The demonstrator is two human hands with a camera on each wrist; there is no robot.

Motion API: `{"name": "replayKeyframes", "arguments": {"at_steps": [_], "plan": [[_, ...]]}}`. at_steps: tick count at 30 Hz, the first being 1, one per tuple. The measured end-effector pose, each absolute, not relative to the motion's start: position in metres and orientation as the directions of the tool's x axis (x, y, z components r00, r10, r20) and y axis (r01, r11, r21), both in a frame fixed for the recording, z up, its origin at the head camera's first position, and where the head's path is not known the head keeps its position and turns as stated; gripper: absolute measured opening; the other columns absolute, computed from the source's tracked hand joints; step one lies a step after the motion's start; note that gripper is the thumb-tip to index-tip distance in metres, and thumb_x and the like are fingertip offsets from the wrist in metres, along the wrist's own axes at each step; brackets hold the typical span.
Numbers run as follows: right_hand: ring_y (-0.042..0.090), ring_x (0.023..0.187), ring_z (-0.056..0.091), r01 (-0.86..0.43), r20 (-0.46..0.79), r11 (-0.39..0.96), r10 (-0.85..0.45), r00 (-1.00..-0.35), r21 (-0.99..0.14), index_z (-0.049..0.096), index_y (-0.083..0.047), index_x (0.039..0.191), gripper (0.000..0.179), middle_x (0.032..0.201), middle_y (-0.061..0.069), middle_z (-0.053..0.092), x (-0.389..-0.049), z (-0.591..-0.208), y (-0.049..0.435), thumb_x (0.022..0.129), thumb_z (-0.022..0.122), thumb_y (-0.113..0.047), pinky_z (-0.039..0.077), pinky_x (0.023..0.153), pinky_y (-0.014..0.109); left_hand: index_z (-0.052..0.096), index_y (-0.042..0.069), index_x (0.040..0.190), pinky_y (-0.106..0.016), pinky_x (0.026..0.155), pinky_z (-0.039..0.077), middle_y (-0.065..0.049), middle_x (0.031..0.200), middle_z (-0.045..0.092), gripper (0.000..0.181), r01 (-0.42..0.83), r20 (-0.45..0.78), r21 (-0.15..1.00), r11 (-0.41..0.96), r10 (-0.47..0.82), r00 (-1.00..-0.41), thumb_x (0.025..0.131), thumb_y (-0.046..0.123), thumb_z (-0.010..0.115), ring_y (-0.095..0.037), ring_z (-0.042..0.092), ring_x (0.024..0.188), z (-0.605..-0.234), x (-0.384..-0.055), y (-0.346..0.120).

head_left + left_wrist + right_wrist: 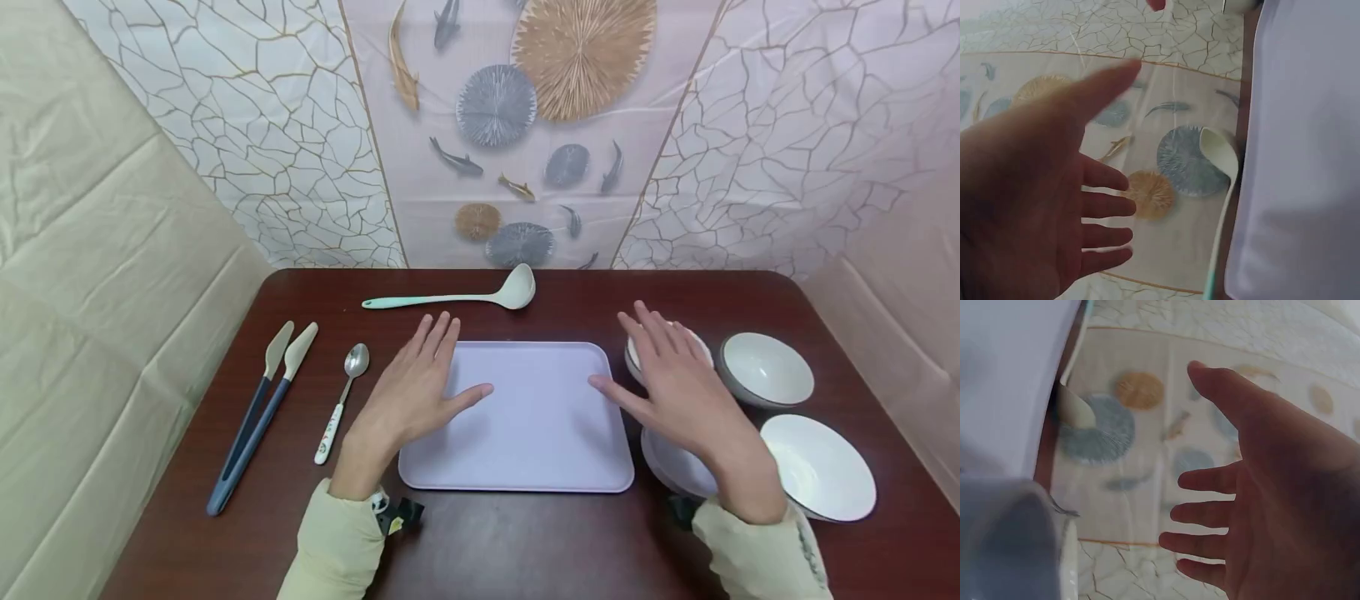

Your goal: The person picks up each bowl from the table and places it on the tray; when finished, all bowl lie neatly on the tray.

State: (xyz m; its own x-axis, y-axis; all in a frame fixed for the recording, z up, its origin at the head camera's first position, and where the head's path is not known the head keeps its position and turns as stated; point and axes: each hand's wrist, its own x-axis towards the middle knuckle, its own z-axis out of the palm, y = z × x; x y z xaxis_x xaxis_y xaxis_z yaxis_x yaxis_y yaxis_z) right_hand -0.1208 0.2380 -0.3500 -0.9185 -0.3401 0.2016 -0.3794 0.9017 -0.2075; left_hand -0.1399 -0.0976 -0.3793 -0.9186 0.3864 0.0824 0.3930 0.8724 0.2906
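Note:
My left hand point(412, 387) hovers over the left edge of a pale lilac rectangular tray point(525, 417), fingers straight and thumb spread. On the other side, my right hand point(682, 396) is held up with its fingers extended, beside the tray's right edge. It partly covers a small bowl point(633, 364) and a lilac dish point(675, 462). Both palms hold nothing, as the left hand point(1029, 194) and right hand point(1272, 487) show in the wrist views. Behind the tray lies a ladle point(517, 289) with a mint-green handle end.
Left of the tray lie a spoon point(331, 427) with a patterned white handle and tongs point(256, 437) with navy arms and pale tips. At the right stand a grey-sided bowl point(768, 371) and a white oval bowl point(821, 467). A patterned cloth point(495, 200) hangs behind the dark table point(495, 542).

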Motion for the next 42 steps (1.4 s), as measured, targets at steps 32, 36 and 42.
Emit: {"name": "replayKeyframes", "arguments": {"at_steps": [32, 36, 42], "plan": [[0.050, 0.115, 0.035, -0.062, 0.311, 0.799, 0.160, -0.937, -0.598, 0.020, 0.010, 0.149, 0.118, 0.133, 0.045, 0.032, -0.004, -0.447, 0.412, 0.059, 0.093, -0.010, 0.012, 0.091, 0.004, 0.003, 0.000, 0.156, -0.057, 0.113, 0.017, -0.016, 0.162, 0.003, 0.138, 0.339, 0.020, 0.616, 0.711, 0.416, -0.909, 0.063, 0.065, 0.083, -0.029, -0.002, 0.148, -0.469, -0.083, -0.158], [0.010, 0.111, 0.043, -0.064, 0.322, 0.788, 0.174, -0.931, -0.613, 0.031, 0.009, 0.145, 0.110, 0.128, 0.035, 0.041, -0.006, -0.451, 0.415, 0.056, 0.094, -0.008, 0.021, 0.084, 0.002, 0.003, 0.000, 0.156, -0.056, 0.113, 0.017, -0.016, 0.162, 0.004, 0.134, 0.340, 0.025, 0.606, 0.719, 0.410, -0.912, 0.067, 0.064, 0.081, -0.029, -0.001, 0.148, -0.469, -0.084, -0.158], [-0.014, 0.094, 0.032, 0.025, 0.282, 0.789, 0.250, -0.926, -0.614, 0.037, 0.005, 0.142, 0.105, 0.122, 0.028, 0.047, -0.005, -0.451, 0.414, 0.056, 0.096, -0.013, 0.023, 0.075, 0.006, 0.003, 0.001, 0.156, -0.054, 0.114, 0.017, -0.015, 0.162, 0.003, 0.133, 0.334, 0.017, 0.602, 0.725, 0.406, -0.914, 0.068, 0.064, 0.080, -0.027, -0.001, 0.148, -0.470, -0.084, -0.158]]}}
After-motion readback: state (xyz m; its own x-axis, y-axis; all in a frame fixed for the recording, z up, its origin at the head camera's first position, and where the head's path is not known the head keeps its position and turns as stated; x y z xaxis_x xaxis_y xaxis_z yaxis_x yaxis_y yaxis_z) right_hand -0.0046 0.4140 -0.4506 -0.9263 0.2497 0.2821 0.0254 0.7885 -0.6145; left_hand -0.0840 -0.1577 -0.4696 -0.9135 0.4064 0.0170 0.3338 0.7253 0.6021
